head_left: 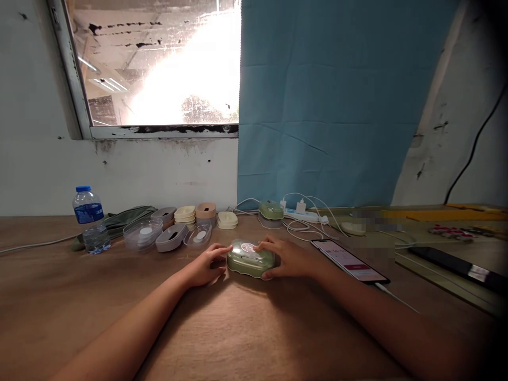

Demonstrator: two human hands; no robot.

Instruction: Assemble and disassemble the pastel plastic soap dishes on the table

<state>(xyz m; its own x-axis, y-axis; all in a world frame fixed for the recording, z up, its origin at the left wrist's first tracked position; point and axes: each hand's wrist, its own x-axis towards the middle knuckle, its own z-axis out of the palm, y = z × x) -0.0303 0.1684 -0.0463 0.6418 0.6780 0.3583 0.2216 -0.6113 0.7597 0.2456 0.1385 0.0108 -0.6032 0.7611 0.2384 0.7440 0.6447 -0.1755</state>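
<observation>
A small green oval box (251,267) with a clear domed lid and a round printed sticker on top rests on the wooden table. My right hand (288,258) grips it from the right, with fingers on the lid and the thumb at the lower front side. On the box's other side is my left hand (207,264), its fingers apart and curved toward the box. The left index fingertip reaches the box's left edge; whether it presses there I cannot tell.
Behind stand clear covers (143,233), a grey tray (172,238), stacked cream pieces (185,214), brown pieces (206,210) and another green box (271,212). A water bottle (90,219) is at left. Right are a charging phone (349,260), a power strip (301,214) and loose cables.
</observation>
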